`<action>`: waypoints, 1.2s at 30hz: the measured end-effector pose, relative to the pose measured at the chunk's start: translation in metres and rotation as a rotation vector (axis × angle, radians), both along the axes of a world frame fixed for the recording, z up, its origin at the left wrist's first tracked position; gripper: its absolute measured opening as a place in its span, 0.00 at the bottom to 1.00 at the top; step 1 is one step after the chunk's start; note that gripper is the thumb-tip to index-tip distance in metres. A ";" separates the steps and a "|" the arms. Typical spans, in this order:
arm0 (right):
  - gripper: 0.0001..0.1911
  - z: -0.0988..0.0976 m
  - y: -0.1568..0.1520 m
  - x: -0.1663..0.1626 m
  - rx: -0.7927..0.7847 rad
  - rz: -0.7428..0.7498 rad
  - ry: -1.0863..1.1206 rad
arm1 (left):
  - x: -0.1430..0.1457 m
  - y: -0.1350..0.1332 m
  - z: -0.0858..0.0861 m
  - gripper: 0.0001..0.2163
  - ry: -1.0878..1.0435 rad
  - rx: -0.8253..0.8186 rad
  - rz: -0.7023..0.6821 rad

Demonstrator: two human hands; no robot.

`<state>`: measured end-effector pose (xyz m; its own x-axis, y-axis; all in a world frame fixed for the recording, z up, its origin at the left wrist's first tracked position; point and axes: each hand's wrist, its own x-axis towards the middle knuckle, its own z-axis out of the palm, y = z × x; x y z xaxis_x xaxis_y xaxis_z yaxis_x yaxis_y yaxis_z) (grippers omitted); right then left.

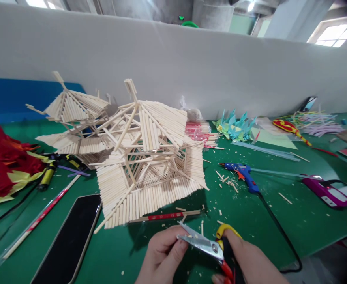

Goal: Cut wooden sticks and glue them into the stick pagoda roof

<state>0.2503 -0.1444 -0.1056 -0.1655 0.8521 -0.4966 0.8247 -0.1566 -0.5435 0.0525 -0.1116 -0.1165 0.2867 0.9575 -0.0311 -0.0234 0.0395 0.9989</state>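
My right hand (250,262) grips a pair of scissors (204,243) by their yellow and red handles at the bottom middle. The silver blades point left. My left hand (163,254) pinches at the blades with thumb and fingers closed; what it holds there is too small to make out. Just beyond both hands stands a large pagoda roof model (149,157) built of pale wooden sticks. A second stick model (72,114) stands behind it to the left. A stick in a red wrapper (164,216) lies under the model's front edge.
The green table (280,221) is littered with stick offcuts. A blue glue gun (244,175) with black cable lies right of the model, a black phone (69,236) lower left, red and yellow paper (4,165) far left. A purple tool (327,191) and paper crafts (234,126) sit to the right.
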 end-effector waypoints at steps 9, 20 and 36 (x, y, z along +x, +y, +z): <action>0.12 -0.006 0.003 0.006 0.074 -0.062 -0.022 | 0.008 -0.008 -0.006 0.09 -0.281 -0.246 -0.019; 0.20 0.011 0.003 0.010 0.052 -0.054 -0.008 | 0.014 -0.006 -0.015 0.11 -0.634 -0.388 -0.214; 0.22 0.004 -0.003 0.014 0.126 -0.014 0.023 | 0.008 -0.014 -0.003 0.06 -0.307 -0.239 0.132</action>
<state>0.2643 -0.1479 -0.1019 -0.1634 0.9097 -0.3818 0.8100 -0.0972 -0.5783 0.0607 -0.1255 -0.1197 0.1929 0.9628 -0.1890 -0.3397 0.2462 0.9077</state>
